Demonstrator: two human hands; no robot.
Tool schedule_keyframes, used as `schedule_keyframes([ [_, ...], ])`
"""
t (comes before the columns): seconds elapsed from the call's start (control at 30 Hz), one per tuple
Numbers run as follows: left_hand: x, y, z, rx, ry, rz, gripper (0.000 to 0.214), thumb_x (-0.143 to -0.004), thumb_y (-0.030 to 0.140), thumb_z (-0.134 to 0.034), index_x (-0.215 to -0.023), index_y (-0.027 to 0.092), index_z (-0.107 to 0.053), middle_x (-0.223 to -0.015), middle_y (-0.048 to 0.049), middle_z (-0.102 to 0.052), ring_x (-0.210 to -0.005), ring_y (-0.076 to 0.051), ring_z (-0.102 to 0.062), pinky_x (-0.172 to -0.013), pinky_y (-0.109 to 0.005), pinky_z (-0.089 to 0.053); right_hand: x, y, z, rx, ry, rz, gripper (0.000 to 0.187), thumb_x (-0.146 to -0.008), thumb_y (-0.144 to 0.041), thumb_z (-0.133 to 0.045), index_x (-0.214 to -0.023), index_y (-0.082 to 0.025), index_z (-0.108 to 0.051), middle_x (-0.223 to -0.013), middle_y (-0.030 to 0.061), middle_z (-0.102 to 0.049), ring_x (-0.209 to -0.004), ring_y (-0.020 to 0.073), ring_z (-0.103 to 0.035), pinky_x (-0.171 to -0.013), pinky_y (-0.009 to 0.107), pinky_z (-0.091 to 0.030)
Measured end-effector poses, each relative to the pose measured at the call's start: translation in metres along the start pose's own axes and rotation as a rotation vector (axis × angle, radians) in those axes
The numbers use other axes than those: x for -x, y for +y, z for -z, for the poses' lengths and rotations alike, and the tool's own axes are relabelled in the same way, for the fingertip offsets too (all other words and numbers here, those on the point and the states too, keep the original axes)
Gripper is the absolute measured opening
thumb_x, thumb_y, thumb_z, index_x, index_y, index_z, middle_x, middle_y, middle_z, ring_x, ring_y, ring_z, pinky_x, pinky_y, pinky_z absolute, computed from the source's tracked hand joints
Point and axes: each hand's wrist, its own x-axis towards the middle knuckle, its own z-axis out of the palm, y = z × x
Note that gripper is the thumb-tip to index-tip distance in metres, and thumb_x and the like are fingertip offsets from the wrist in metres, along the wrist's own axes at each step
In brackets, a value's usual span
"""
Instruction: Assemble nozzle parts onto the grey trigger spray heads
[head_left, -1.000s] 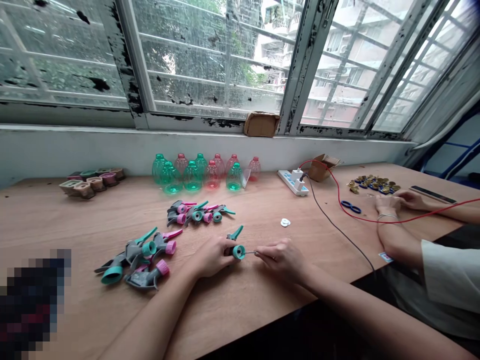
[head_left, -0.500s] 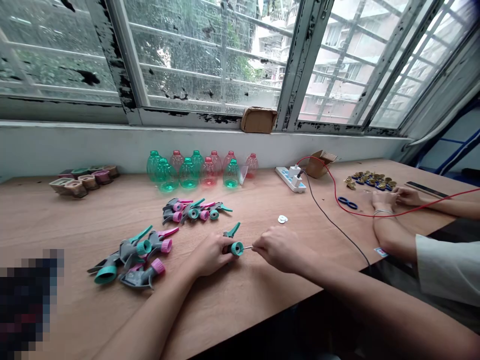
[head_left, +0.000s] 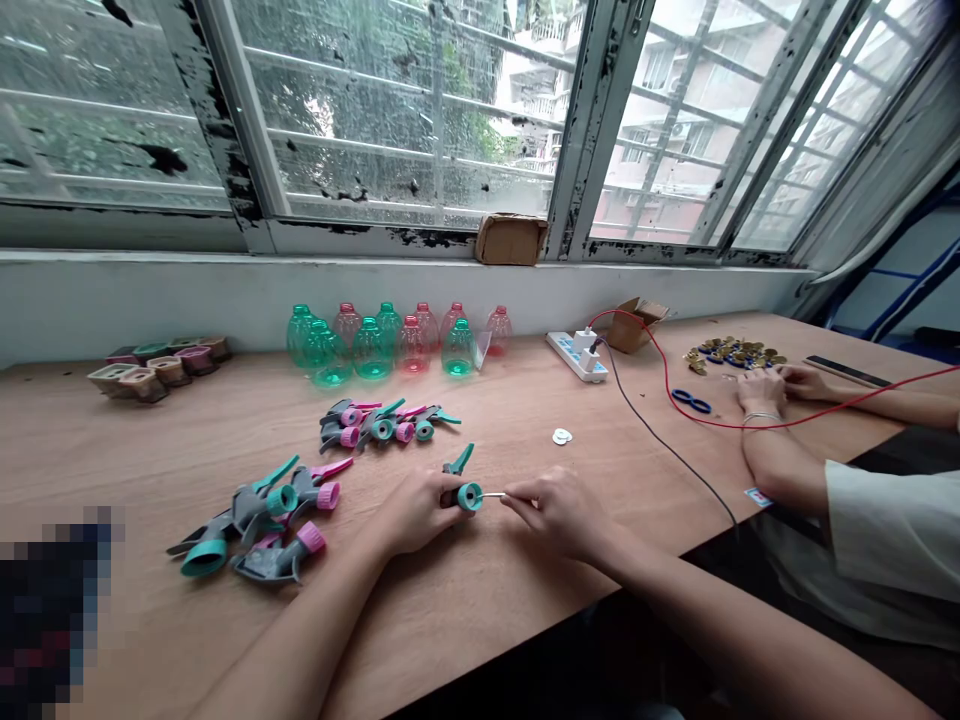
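Your left hand (head_left: 416, 512) has its grip clamped around the grey body of a spray head (head_left: 450, 497), with the teal nozzle (head_left: 469, 496) facing right and the teal trigger (head_left: 460, 460) standing up past your fingers. Your right hand (head_left: 559, 515) pinches a thin metal pin (head_left: 493, 494) in its grip, and the pin runs right up to the nozzle's face. Both hands are over the tabletop (head_left: 487, 600), near its front edge. To your left lies a loose heap of spray heads (head_left: 255, 525) with teal and pink caps, and a neater group of spray heads (head_left: 382, 425) lies farther ahead. Beyond them, green and pink plastic bottles (head_left: 373, 350) stand along the wall below the window, with small square cups (head_left: 154, 372) at far left. To the right are a small white disc (head_left: 562, 436), a power strip (head_left: 576, 356), and a co-worker's hands (head_left: 759, 392) just in front of a pile of brass parts (head_left: 735, 352).
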Motion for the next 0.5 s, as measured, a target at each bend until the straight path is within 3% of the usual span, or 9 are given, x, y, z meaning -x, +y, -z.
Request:
schedule_keyframes([
  [0.13,-0.002,0.001,-0.002,-0.031,0.033,0.018,0.016,-0.078,0.024,-0.053,-0.068,0.015,-0.062,-0.055,0.0035,-0.042,-0.054,-0.009,-0.034,-0.052,-0.022,-0.024,-0.002,-0.016,0.019,0.245,-0.078,0.001,0.026,-0.092,-0.016,-0.041,-0.087,-0.019,-0.067,-0.080,0.0068,-0.070,-0.067,0.0168,-0.062,-0.053,0.024,-0.028],
  [0.23,-0.003,0.003,-0.002,-0.042,0.037,0.017,0.017,-0.079,0.024,-0.053,-0.068,0.015,-0.062,-0.056,0.0032,-0.042,-0.055,-0.010,-0.035,-0.053,-0.022,-0.025,-0.006,-0.021,0.027,0.276,-0.177,-0.032,0.029,-0.093,-0.018,-0.041,-0.083,-0.019,-0.068,-0.079,0.0080,-0.070,-0.067,0.0178,-0.063,-0.053,0.025,-0.030],
  [0.37,-0.002,0.004,-0.003,-0.033,0.026,0.012,0.016,-0.080,0.023,-0.052,-0.072,0.016,-0.064,-0.057,0.0040,-0.041,-0.055,-0.009,-0.034,-0.053,-0.022,-0.024,-0.010,-0.008,0.024,0.151,-0.135,-0.038,0.036,-0.093,-0.034,-0.045,-0.070,-0.020,-0.069,-0.071,0.0060,-0.069,-0.063,0.0153,-0.058,-0.053,0.026,-0.027],
  [0.5,-0.002,0.004,-0.003,-0.018,0.017,0.009,0.018,-0.080,0.022,-0.051,-0.076,0.015,-0.066,-0.057,0.0042,-0.039,-0.055,-0.009,-0.033,-0.053,-0.022,-0.023,-0.008,0.010,0.007,-0.074,-0.078,0.019,0.039,-0.093,-0.031,-0.045,-0.065,-0.017,-0.068,-0.061,0.0029,-0.066,-0.051,0.0090,-0.044,-0.052,0.026,-0.023],
])
